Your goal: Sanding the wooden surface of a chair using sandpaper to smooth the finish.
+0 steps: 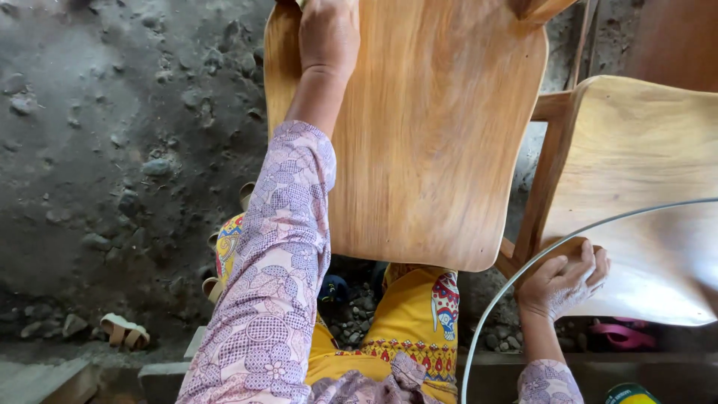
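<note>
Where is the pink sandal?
The pink sandal lies on the stony ground at the lower right of the head view, just under the edge of the right wooden chair seat and a little right of the right hand.

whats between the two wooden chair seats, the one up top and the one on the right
In the head view, the wooden frame rail of the right seat stands in the gap beside the upper seat, with grey stony ground showing behind it.
</note>
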